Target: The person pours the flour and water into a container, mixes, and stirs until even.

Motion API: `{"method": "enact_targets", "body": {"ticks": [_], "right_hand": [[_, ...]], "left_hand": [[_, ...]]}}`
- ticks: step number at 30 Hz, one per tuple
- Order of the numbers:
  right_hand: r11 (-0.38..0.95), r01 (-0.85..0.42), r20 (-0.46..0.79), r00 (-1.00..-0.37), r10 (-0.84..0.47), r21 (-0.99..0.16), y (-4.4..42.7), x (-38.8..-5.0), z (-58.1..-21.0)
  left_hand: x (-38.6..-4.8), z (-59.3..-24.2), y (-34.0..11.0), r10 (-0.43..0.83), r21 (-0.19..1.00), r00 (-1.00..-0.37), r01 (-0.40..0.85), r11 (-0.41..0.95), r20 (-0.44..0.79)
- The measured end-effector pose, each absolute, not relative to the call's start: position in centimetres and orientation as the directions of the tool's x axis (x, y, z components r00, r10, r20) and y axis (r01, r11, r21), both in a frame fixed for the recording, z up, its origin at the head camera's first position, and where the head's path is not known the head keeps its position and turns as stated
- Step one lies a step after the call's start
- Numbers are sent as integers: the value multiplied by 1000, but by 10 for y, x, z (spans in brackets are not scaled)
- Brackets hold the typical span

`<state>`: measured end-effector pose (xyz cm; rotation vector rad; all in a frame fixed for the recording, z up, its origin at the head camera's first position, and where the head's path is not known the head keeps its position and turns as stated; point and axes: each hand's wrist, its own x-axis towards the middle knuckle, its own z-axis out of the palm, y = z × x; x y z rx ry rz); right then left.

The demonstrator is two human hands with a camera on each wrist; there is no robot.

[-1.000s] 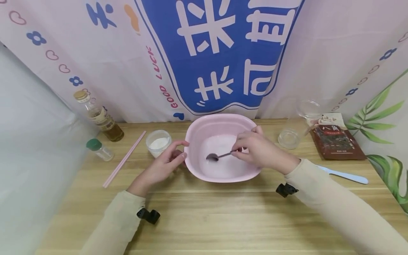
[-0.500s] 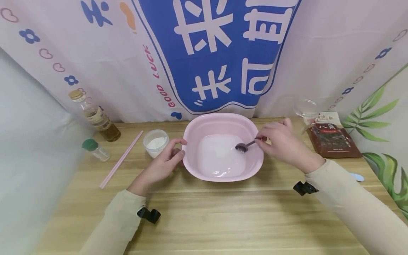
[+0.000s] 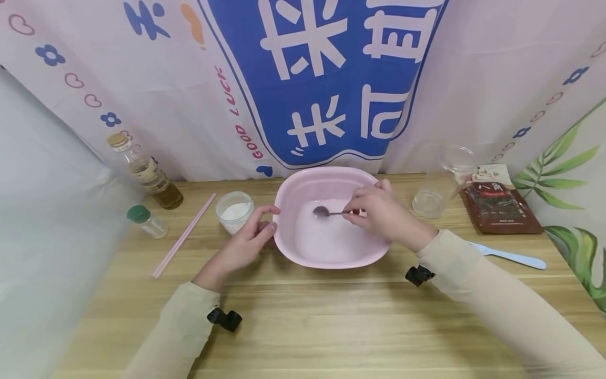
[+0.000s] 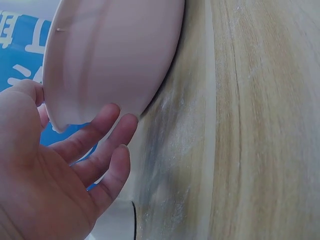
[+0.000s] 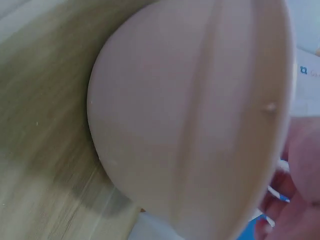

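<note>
A pink plastic basin [image 3: 336,260] stands on the table, with what looks like shallow liquid in its bottom. My left hand [image 3: 243,245] holds its left rim; in the left wrist view several fingers [image 4: 95,145] lie against or near the outer wall. Over the basin, my right hand [image 3: 374,210] pinches the handle of a small dark spoon [image 3: 321,211], its bowl pointing left, low inside. Whether the spoon touches the bottom cannot be seen. Beside my left fingers is a clear jar of white powder [image 3: 235,211]. In the right wrist view the basin wall hides most of that hand.
Pink chopsticks [image 3: 184,235], a green-capped shaker [image 3: 148,221] and a corked bottle of amber liquid [image 3: 147,172] are on the left. To the right are a clear container [image 3: 428,202], a brown spice packet [image 3: 502,205] and a light blue utensil handle [image 3: 516,258]. A printed cloth [image 3: 189,105] hangs behind.
My right hand swung the spoon to the basin's right side, then back left, and the spoon is now slightly farther back than at first. The left hand stayed on the rim.
</note>
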<state>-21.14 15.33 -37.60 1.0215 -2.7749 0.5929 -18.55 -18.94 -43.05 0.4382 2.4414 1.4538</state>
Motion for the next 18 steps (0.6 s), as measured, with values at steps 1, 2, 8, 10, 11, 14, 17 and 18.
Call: {"method": "enact_targets", "body": {"ticks": [1, 2, 8, 10, 11, 14, 17, 18], "right_hand": [[675, -659, 234, -751, -618, -332, 153, -210, -376], [657, -669, 217, -739, -638, -348, 154, -208, -375], [607, -673, 142, -710, -690, -423, 180, -194, -368], [616, -665, 159, -723, -672, -423, 193, -191, -366], [626, -660, 176, -734, -656, -416, 199, -189, -366], [681, -635, 242, -771, -589, -365, 213, -187, -364], [747, -595, 296, -801, -520, -298, 216, -187, -365], [765, -584, 315, -805, -502, -271, 215, -188, -366]], "left_hand": [[-186, -431, -190, 387, 884, -919, 122, 451, -71], [-185, -431, -189, 386, 885, -920, 121, 450, -70], [-186, -431, -189, 386, 883, -920, 130, 451, -62], [-186, -431, -189, 390, 883, -919, 132, 451, -61], [-186, -431, -189, 389, 882, -919, 131, 452, -63], [-185, -430, -189, 384, 878, -921, 128, 461, -68], [-186, -430, -189, 386, 880, -920, 125, 458, -70], [-186, -430, -189, 388, 882, -919, 126, 454, -69]]}}
